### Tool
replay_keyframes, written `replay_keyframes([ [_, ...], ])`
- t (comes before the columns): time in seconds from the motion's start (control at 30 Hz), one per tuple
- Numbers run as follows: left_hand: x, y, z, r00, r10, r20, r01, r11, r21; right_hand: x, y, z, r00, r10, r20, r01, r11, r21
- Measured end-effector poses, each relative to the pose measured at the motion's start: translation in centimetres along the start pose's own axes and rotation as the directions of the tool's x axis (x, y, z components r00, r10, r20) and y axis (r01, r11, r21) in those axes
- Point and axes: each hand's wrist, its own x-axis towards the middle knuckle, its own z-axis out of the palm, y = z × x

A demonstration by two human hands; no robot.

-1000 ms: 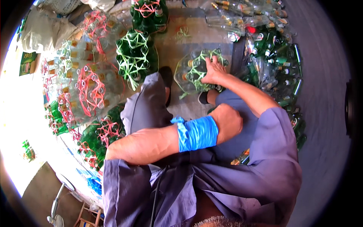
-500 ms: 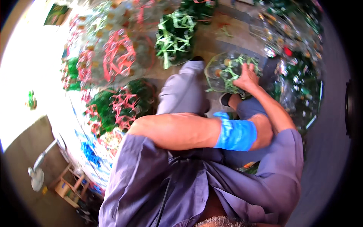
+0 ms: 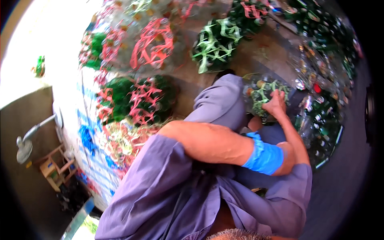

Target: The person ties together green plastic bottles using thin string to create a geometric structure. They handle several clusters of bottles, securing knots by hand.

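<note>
My right hand (image 3: 275,105) rests on a round bundle of clear plastic bottles (image 3: 258,93) tied with green strap, its fingers closed on the strap. The bundle sits on the floor beside my raised knee in grey-blue trousers (image 3: 218,106). My left forearm lies across my lap and wears a blue band (image 3: 264,158) at the wrist. My left hand (image 3: 286,157) is tucked against my right elbow, so its fingers are hidden.
Tied bottle bundles surround me: one with green strap (image 3: 210,46), several with red strap (image 3: 154,42), and a green-bottle one with red strap (image 3: 140,102). Loose green and clear bottles (image 3: 320,116) are heaped on the right. A fan (image 3: 25,146) and wooden stool (image 3: 54,168) stand at left.
The view has swung, so the bundles slid right and down in the picture. My right hand has stayed on the green-strapped bundle. My left forearm still lies across my lap.
</note>
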Motion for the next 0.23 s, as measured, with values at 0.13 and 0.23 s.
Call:
replay_keyframes([
  [0.13, -1.7, -0.3, -0.1, 0.994, -0.065, 0.089, 0.065, 0.998, -0.007, 0.6, -1.3, -0.4, 1.0, -0.019, -0.002, 0.019, 1.0, 0.0],
  [0.23, -0.9, 0.5, 0.4, 0.968, -0.133, 0.214, 0.139, 0.99, -0.011, 0.5, -0.8, -1.7, 0.993, 0.025, 0.111, -0.029, 0.999, 0.037],
])
